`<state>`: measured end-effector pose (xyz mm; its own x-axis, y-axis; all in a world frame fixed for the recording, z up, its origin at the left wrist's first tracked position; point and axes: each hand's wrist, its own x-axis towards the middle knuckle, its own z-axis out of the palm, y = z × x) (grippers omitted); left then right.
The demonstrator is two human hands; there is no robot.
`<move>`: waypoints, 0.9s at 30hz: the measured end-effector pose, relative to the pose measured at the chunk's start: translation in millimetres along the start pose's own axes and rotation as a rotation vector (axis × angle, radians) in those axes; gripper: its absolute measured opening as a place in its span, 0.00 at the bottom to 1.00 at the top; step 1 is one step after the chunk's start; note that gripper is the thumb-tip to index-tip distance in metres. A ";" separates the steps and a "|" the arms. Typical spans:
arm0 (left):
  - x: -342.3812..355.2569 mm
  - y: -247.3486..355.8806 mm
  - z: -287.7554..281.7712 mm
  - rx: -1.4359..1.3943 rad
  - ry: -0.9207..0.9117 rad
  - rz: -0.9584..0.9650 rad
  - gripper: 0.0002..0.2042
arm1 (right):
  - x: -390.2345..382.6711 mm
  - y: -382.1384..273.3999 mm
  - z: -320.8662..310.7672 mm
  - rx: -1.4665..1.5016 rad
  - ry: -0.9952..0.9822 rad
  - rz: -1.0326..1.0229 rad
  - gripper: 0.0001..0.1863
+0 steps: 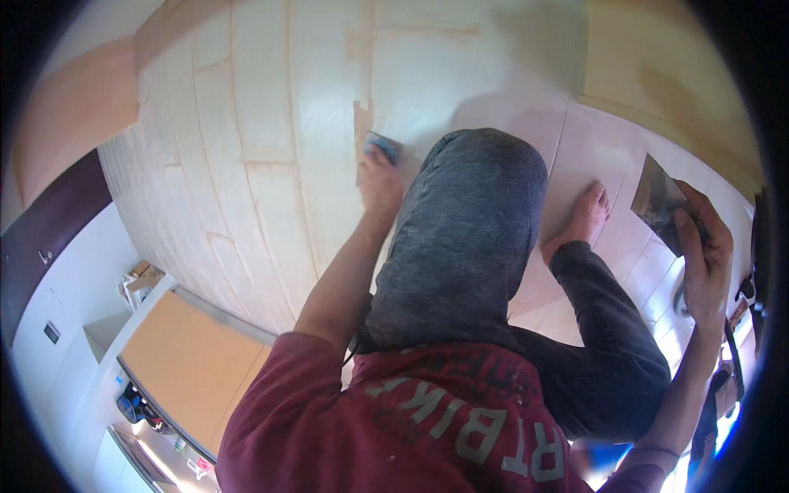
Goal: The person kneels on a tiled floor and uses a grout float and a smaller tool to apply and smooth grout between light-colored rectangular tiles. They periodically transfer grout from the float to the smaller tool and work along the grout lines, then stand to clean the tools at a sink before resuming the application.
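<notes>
My left hand (380, 182) reaches past my bent knee to the pale plank floor (329, 230), its fingers closed on a small flat blue-grey scraper (386, 145). The scraper's edge is on or close to the floor, beside a short tan strip of filler (362, 117). Out to the right, my right hand (705, 246) grips a wide flat putty knife (657, 200), raised above the planks. Pale brownish smears show on its blade. The knife's handle is mostly hidden by my fingers.
My bare foot (585, 215) rests on the planks between my knee (485, 181) and the putty knife. Many seams carry tan lines. A yellowish panel (674, 74) borders the floor at upper right. An orange-topped cabinet (193, 353) stands at lower left, with a dark door (66, 214) beyond.
</notes>
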<state>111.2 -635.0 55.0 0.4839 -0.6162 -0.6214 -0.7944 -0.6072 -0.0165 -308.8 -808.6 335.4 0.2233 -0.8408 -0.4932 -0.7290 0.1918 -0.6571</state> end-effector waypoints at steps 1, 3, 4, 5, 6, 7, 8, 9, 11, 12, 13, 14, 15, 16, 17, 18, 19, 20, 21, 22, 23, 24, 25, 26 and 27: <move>-6.2 2.7 7.7 0.134 -0.048 0.122 0.32 | 0.4 0.2 0.8 0.016 -0.016 0.014 0.18; -20.0 2.2 13.1 0.114 -0.047 0.198 0.33 | 2.1 -0.3 0.6 0.024 -0.010 0.032 0.17; -27.0 -1.3 10.2 0.097 -0.100 0.233 0.34 | 3.0 -1.2 -0.4 0.017 -0.022 0.032 0.17; -28.7 -5.5 3.6 0.094 -0.133 0.151 0.33 | 4.4 -1.5 -0.8 0.013 -0.032 0.030 0.17; -28.0 -13.8 -7.4 0.098 0.028 0.177 0.31 | 5.8 -2.0 -1.6 -0.022 -0.019 0.061 0.17; -22.7 -24.1 -21.0 0.149 0.140 0.161 0.30 | 7.4 -2.5 -2.0 -0.013 -0.032 -0.001 0.18; -4.4 -32.6 -35.8 0.106 0.347 0.178 0.27 | 9.3 -2.4 -1.8 -0.041 -0.036 -0.024 0.18; 17.7 -38.5 -49.2 0.099 0.485 0.159 0.24 | 10.1 -2.8 -1.7 -0.067 -0.045 -0.051 0.19; 61.7 -46.4 -68.7 0.058 0.551 0.231 0.21 | 11.3 -2.7 -0.4 -0.087 -0.089 -0.026 0.18; 75.6 -45.6 -69.4 0.070 0.492 0.243 0.20 | 11.5 -2.6 0.2 -0.118 -0.093 -0.014 0.18; 86.3 -45.8 -68.1 0.083 0.472 0.270 0.20 | 12.1 -2.2 1.7 -0.087 -0.095 -0.016 0.18; 91.2 -43.5 -63.0 0.093 0.430 0.296 0.20 | 12.0 -2.3 2.3 -0.074 -0.083 -0.016 0.18; 90.1 -40.4 -56.0 0.088 0.370 0.268 0.20 | 12.5 -2.1 3.4 -0.091 -0.051 0.016 0.18; 82.3 -36.7 -46.4 0.109 0.321 0.275 0.20 | 12.2 -2.3 3.9 -0.030 -0.057 -0.002 0.18; 68.3 -31.0 -33.9 0.129 0.296 0.272 0.21 | 12.1 -2.4 3.8 -0.003 -0.049 0.008 0.18; 53.4 -25.1 -23.5 0.146 0.264 0.268 0.21 | 11.7 -2.7 3.9 -0.009 -0.048 0.043 0.19; 39.9 -20.0 -15.1 0.103 0.274 0.278 0.21 | 11.1 -2.8 3.2 0.006 -0.053 0.021 0.19; 24.9 -15.5 -8.1 0.062 0.261 0.281 0.21 | 11.0 -3.2 2.8 -0.008 -0.068 0.024 0.19; 14.2 -12.4 -4.2 0.051 0.240 0.283 0.21 | 9.9 -2.9 1.7 -0.033 -0.078 0.014 0.19; 5.0 -14.2 -3.8 0.018 0.187 0.288 0.21 | 9.9 -3.4 1.2 -0.043 -0.074 0.016 0.19; -8.7 -14.1 -2.3 -0.016 0.138 0.292 0.22 | 8.3 -2.8 -0.2 -0.064 -0.062 0.001 0.19; -13.1 -14.9 -3.6 -0.068 0.157 0.341 0.22 | 8.1 -3.1 -0.6 -0.120 -0.034 -0.010 0.19; -17.1 -17.1 -6.5 -0.047 0.113 0.321 0.22 | 7.8 -2.3 -1.4 -0.086 -0.041 -0.035 0.19; -16.1 -17.2 -8.6 -0.030 0.163 0.233 0.23 | 8.1 -2.3 -1.2 -0.087 -0.030 -0.053 0.19; -12.4 -16.0 -11.1 -0.019 0.208 0.166 0.24 | 8.9 -1.8 -1.4 -0.089 -0.020 -0.068 0.19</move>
<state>122.0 -623.2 71.7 0.4140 -0.7969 -0.4399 -0.8631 -0.4972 0.0884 -306.4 -817.1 333.1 0.2860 -0.8400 -0.4611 -0.7663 0.0884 -0.6364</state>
